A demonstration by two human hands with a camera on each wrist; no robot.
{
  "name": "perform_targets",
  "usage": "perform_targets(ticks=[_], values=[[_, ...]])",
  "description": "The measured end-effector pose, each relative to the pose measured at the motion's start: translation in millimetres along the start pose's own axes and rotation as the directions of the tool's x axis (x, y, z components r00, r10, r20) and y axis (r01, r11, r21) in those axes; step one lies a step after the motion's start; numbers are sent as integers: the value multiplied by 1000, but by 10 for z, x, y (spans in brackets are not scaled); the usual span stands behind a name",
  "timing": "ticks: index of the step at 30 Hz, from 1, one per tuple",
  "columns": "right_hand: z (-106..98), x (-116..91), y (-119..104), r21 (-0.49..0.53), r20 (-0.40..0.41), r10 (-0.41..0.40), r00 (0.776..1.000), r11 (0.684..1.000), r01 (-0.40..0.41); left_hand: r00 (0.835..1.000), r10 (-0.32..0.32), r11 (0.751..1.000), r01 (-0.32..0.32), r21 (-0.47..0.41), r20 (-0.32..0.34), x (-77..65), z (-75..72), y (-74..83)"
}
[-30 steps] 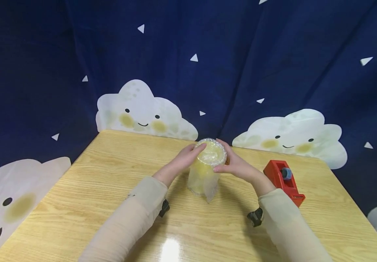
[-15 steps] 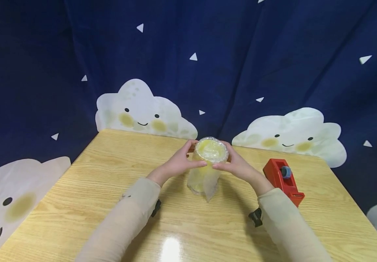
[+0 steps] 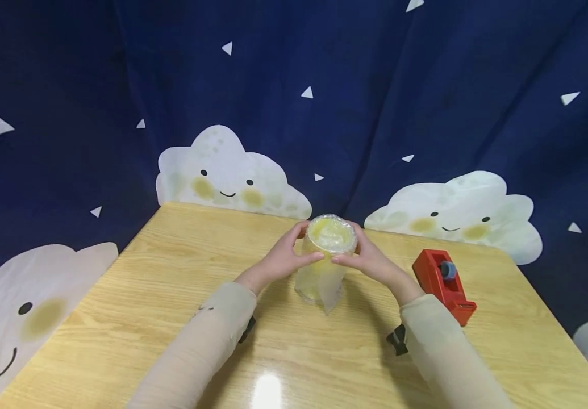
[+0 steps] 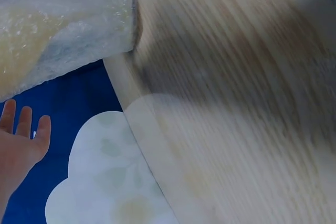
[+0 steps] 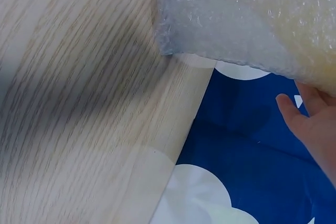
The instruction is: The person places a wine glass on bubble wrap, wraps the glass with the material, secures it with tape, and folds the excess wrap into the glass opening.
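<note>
In the head view, a yellowish cylinder-like thing wrapped in bubble wrap [image 3: 318,284] stands upright on the table, its round top facing up. What lies inside the wrap is blurred by the plastic. My left hand [image 3: 282,257] grips its upper part from the left, and my right hand [image 3: 372,260] from the right. Both thumbs lie on the near side, their tips close together below the rim; most other fingers are hidden behind. Bubble wrap [image 4: 68,30] fills the upper left of the left wrist view. Fingers of the right hand [image 5: 317,124] show beneath it in the right wrist view.
A red tape dispenser [image 3: 436,278] with a small blue tape roll [image 3: 447,270] stands right of my right forearm. The wooden table [image 3: 324,358] ends at a dark blue curtain [image 3: 263,96] printed with clouds and triangles.
My left thumb has come off the top of the wrapped thing and down to its near side, and that hand has spread around the left. The right hand stays nearly the same.
</note>
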State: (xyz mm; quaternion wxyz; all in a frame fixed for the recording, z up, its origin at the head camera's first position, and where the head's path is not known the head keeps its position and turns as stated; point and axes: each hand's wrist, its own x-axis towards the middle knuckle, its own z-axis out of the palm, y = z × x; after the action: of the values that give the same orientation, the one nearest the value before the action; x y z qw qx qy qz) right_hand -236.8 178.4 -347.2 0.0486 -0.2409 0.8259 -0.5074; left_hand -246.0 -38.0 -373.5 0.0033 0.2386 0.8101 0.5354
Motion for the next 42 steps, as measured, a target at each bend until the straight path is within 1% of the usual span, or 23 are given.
perform_targets(ticks=[2,5,12,14,17,21,24,27,30,32,34,37,42], values=[[-7,-22,5,5,-7,1,1000,1000,-1,1000,23,1000,-23,10,-2,10,31,-4],[1,-53,22,9,-15,22,1000,1000,-21,999,36,999,-36,17,10,9,56,-17],[-3,-59,-21,9,-34,52,998,999,-51,998,67,997,-68,41,11,59,47,-28],[4,-27,-40,11,-33,53,998,999,-53,998,64,996,-64,69,10,64,14,-25],[5,-4,-57,7,-32,60,998,998,-60,999,43,990,-44,137,15,68,-19,-11],[-20,-17,-70,-52,-66,74,995,996,-78,999,43,970,-49,238,28,91,-31,22],[-56,-41,-84,-113,-99,92,991,988,-103,996,70,951,-80,299,47,120,-17,44],[-96,-52,-97,-151,-111,105,988,981,-121,993,106,937,-119,327,59,136,4,64],[-103,-35,-103,-152,-96,94,991,982,-108,989,137,928,-145,344,47,121,1,61],[-103,-24,-94,-135,-84,81,993,987,-92,987,159,914,-161,372,37,114,1,52],[-101,-25,-80,-118,-73,71,995,990,-79,987,158,899,-160,407,38,111,1,46],[-94,-39,-40,-98,-69,64,996,993,-71,989,141,884,-148,443,48,107,10,50],[-65,-75,12,-111,-83,67,994,991,-76,994,101,876,-113,468,50,79,20,73]])
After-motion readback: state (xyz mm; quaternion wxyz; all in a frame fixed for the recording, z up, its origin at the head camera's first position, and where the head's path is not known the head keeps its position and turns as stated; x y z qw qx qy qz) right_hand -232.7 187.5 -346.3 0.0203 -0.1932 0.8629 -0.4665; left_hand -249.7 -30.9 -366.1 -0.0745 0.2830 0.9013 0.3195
